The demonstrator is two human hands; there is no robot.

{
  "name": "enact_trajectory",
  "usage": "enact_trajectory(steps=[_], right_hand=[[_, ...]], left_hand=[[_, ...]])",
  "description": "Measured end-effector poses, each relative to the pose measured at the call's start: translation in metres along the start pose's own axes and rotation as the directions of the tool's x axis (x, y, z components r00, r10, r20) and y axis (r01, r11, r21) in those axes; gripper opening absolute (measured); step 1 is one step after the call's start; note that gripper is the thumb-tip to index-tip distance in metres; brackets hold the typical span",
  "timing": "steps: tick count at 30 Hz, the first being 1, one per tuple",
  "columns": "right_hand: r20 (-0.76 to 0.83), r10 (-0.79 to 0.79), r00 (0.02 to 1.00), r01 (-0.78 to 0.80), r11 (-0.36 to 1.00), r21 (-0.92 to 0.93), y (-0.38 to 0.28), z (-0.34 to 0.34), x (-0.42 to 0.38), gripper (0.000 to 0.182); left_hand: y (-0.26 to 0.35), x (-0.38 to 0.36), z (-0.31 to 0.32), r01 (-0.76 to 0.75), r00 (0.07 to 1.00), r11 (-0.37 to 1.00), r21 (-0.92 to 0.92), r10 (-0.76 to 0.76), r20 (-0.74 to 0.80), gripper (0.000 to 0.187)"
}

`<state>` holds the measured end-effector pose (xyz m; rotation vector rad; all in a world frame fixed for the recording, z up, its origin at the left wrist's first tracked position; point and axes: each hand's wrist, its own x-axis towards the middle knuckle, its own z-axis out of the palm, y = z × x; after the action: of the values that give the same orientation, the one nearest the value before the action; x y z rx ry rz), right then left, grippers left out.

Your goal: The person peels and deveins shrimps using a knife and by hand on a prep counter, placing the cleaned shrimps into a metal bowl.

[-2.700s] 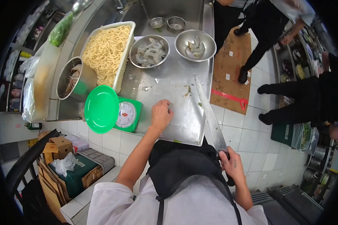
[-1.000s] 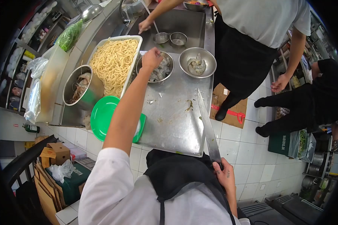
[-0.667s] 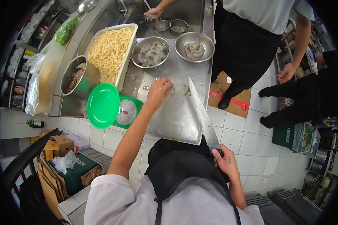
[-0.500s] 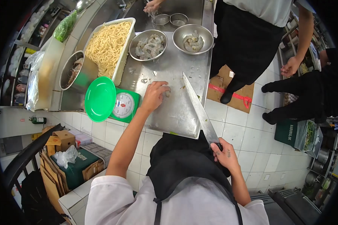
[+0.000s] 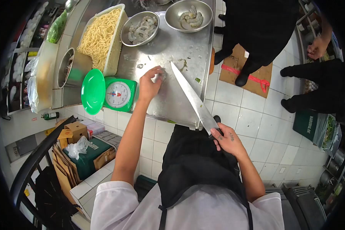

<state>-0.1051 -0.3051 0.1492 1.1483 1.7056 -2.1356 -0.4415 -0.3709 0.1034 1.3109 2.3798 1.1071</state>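
My right hand [image 5: 227, 138] is closed round the dark handle of a large knife [image 5: 191, 97]. Its long blade slants up and left over the steel table [image 5: 161, 101], the tip a short way right of my left hand [image 5: 149, 85]. The fingers of my left hand curl over a small greyish shrimp [image 5: 161, 75] on the metal, partly hidden by them. Beyond it are two steel bowls: the left bowl [image 5: 125, 38] holds several peeled shrimp [image 5: 143, 30], and the right bowl [image 5: 173, 26] holds fewer shrimp [image 5: 192, 17].
Left of the table work area stand a green scale [image 5: 119, 94] with a green pan [image 5: 93, 92], a white basket [image 5: 117, 42] of thick noodles [image 5: 99, 36] and a steel pot [image 5: 82, 67]. Another person [image 5: 262, 30] stands at the right, on cardboard [image 5: 237, 76].
The view has shifted, so the bowls sit higher in the picture. My left fingers now curl over the shrimp they were beside. The knife stays in my right hand, its tip nearer my left hand.
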Motion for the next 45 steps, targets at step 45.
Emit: enact_trajectory(steps=[45], right_hand=[[0.135, -0.056, 0.989, 0.048, 0.997, 0.063, 0.026, 0.006, 0.031, 0.032]], left_hand=[[-0.001, 0.011, -0.003, 0.039, 0.983, 0.985, 0.168, -0.069, 0.172, 0.024]])
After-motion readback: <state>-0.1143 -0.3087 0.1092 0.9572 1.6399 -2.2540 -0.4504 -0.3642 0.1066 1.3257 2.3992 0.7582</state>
